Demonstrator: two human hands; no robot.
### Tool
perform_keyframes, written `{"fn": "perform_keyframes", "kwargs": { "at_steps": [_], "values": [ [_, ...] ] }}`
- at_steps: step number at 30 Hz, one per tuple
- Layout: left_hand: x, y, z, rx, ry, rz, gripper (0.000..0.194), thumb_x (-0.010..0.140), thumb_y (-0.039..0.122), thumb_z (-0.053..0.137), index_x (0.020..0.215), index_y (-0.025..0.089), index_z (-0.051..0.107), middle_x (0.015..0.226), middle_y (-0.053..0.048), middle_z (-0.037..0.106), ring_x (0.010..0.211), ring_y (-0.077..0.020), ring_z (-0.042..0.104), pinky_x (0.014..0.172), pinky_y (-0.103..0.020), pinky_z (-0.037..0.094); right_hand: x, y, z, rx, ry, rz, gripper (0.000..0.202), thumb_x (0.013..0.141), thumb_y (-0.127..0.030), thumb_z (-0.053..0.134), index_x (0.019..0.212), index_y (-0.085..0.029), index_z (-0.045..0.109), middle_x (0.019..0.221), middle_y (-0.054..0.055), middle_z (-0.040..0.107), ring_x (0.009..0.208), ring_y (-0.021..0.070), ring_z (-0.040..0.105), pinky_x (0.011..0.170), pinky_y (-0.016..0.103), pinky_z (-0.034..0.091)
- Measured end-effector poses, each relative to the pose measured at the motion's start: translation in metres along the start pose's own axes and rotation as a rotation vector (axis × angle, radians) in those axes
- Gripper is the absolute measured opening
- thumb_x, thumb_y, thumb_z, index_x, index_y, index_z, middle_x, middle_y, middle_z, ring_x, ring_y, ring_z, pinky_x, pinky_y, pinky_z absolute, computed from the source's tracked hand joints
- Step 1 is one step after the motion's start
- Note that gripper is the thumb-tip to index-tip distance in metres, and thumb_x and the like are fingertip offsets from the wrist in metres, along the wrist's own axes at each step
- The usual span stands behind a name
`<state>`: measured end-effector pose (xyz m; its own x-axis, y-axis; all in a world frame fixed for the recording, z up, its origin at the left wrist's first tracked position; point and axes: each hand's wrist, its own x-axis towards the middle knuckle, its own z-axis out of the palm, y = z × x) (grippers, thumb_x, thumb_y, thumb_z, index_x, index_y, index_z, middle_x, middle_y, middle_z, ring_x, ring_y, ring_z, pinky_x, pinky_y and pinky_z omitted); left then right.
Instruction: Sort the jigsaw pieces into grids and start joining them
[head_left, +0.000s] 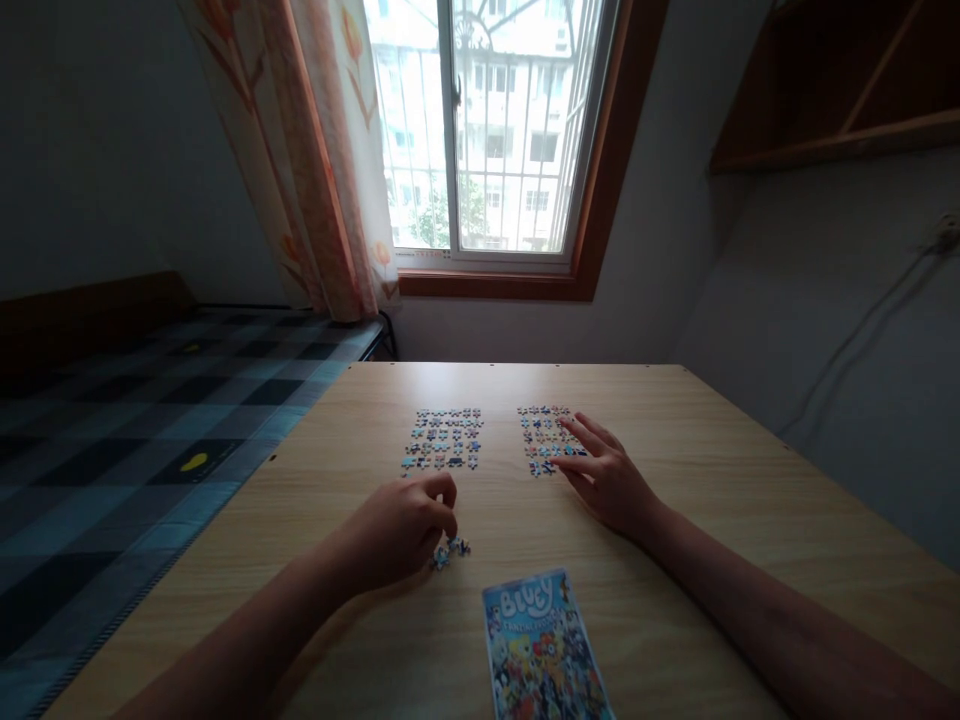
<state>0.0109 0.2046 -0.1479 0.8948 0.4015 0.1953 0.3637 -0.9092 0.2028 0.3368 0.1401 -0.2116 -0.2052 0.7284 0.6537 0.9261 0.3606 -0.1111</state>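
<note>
My left hand [405, 525] rests on the wooden table [712, 470] with its fingers curled over a small cluster of joined puzzle pieces [450, 550]. Whether it pinches a piece I cannot tell. My right hand [604, 475] lies flat with fingers spread, its fingertips touching the right group of loose puzzle pieces [544, 435]. A second group of loose pieces [444, 440] is laid out in rows just beyond my left hand. A colourful picture card [541, 650] lies near the table's front edge, between my forearms.
A bed with a blue and black checked cover [150, 430] adjoins the table's left side. Behind the table are a window [495, 130] and a patterned curtain [315, 160]. A wooden shelf [840, 90] hangs at the upper right; a cable [862, 330] runs down the right wall.
</note>
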Motion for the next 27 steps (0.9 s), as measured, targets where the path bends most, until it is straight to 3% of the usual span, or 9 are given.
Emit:
{"fn": "perform_keyframes", "kwargs": {
  "at_steps": [4, 7, 10, 12, 14, 18, 22, 27],
  "values": [
    [0.000, 0.004, 0.003, 0.009, -0.041, 0.003, 0.042, 0.071, 0.003, 0.048, 0.085, 0.029, 0.078, 0.095, -0.002, 0.065, 0.072, -0.0122, 0.062, 0.069, -0.028, 0.050, 0.002, -0.005, -0.005, 0.012, 0.022, -0.038, 0.022, 0.091, -0.019, 0.059, 0.096, -0.027, 0.079, 0.141, 0.008, 0.054, 0.140, 0.0293, 0.039, 0.107, 0.053, 0.042],
    [0.002, 0.008, 0.010, 0.052, -0.063, 0.009, 0.057, 0.067, 0.003, 0.052, 0.106, 0.037, 0.075, 0.103, -0.002, 0.064, 0.074, -0.0138, 0.062, 0.068, -0.028, 0.051, 0.003, -0.015, -0.008, 0.023, 0.023, -0.090, 0.022, 0.090, -0.018, 0.059, 0.094, -0.028, 0.078, 0.141, 0.006, 0.055, 0.141, 0.0289, 0.037, 0.110, 0.054, 0.039],
    [0.004, 0.009, 0.011, 0.101, -0.018, 0.030, 0.065, 0.070, 0.002, 0.051, 0.122, 0.039, 0.067, 0.109, -0.004, 0.063, 0.074, -0.0142, 0.061, 0.066, -0.028, 0.050, 0.003, -0.031, -0.013, 0.026, -0.021, -0.120, 0.022, 0.088, -0.018, 0.063, 0.098, -0.031, 0.077, 0.149, 0.003, 0.046, 0.146, 0.0304, 0.028, 0.114, 0.059, 0.030],
    [0.004, 0.006, 0.006, 0.121, 0.057, 0.014, 0.057, 0.078, 0.003, 0.045, 0.118, 0.035, 0.070, 0.109, -0.006, 0.063, 0.073, -0.0136, 0.061, 0.065, -0.028, 0.049, 0.003, -0.044, -0.016, 0.038, -0.104, -0.155, 0.028, 0.087, -0.017, 0.064, 0.106, -0.035, 0.075, 0.154, -0.001, 0.038, 0.148, 0.0306, 0.023, 0.116, 0.061, 0.025],
    [0.002, 0.002, -0.002, 0.104, 0.091, -0.006, 0.047, 0.084, 0.004, 0.041, 0.102, 0.030, 0.076, 0.107, -0.006, 0.063, 0.072, -0.0127, 0.061, 0.065, -0.028, 0.048, 0.003, -0.054, -0.019, 0.055, -0.216, -0.200, 0.038, 0.086, -0.015, 0.065, 0.115, -0.039, 0.071, 0.158, -0.003, 0.030, 0.149, 0.0314, 0.021, 0.117, 0.063, 0.021],
    [-0.003, -0.002, -0.018, -0.016, -0.060, -0.006, 0.036, 0.077, 0.004, 0.049, 0.081, 0.027, 0.077, 0.096, -0.001, 0.066, 0.071, -0.0110, 0.062, 0.067, -0.026, 0.047, 0.003, -0.065, -0.021, 0.102, -0.369, -0.272, 0.051, 0.087, -0.015, 0.066, 0.128, -0.045, 0.061, 0.162, -0.004, 0.019, 0.149, 0.0333, 0.018, 0.117, 0.064, 0.021],
    [-0.005, 0.001, -0.025, -0.081, -0.182, -0.070, 0.027, 0.075, 0.010, 0.061, 0.087, 0.028, 0.076, 0.091, 0.001, 0.070, 0.079, -0.0144, 0.065, 0.071, -0.026, 0.048, 0.004, -0.065, -0.019, 0.118, -0.390, -0.288, 0.048, 0.089, -0.017, 0.065, 0.127, -0.046, 0.061, 0.162, -0.004, 0.018, 0.149, 0.0324, 0.018, 0.118, 0.064, 0.020],
    [-0.006, 0.001, -0.019, -0.076, -0.253, -0.115, 0.020, 0.076, 0.020, 0.067, 0.090, 0.031, 0.076, 0.094, 0.002, 0.073, 0.082, -0.0162, 0.066, 0.074, -0.028, 0.047, 0.002, -0.051, -0.026, 0.104, -0.321, -0.254, 0.022, 0.087, -0.022, 0.067, 0.103, -0.037, 0.075, 0.158, -0.005, 0.030, 0.149, 0.0306, 0.019, 0.118, 0.064, 0.016]
  ]
}}
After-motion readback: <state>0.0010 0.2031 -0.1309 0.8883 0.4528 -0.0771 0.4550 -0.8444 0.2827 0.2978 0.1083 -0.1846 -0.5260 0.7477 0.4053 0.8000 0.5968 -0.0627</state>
